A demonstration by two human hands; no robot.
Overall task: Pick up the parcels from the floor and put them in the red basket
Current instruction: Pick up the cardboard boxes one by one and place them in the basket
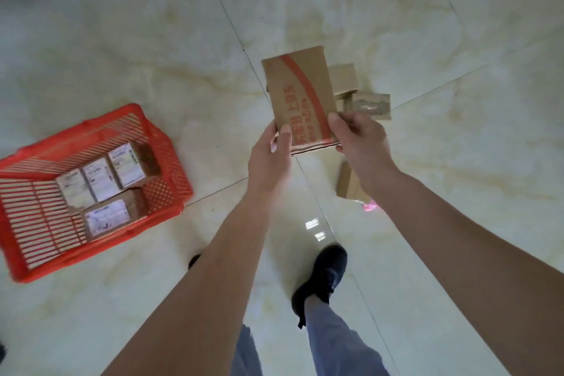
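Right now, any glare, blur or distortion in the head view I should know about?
Head view: ceiling light reflections glare off the glossy floor near the shoe; wide-angle bending curves the tile seams; labels on the parcels in the red basket are washed out and unreadable; print on the held parcel is soft; both hands, left hand and right hand, are reasonably sharp.
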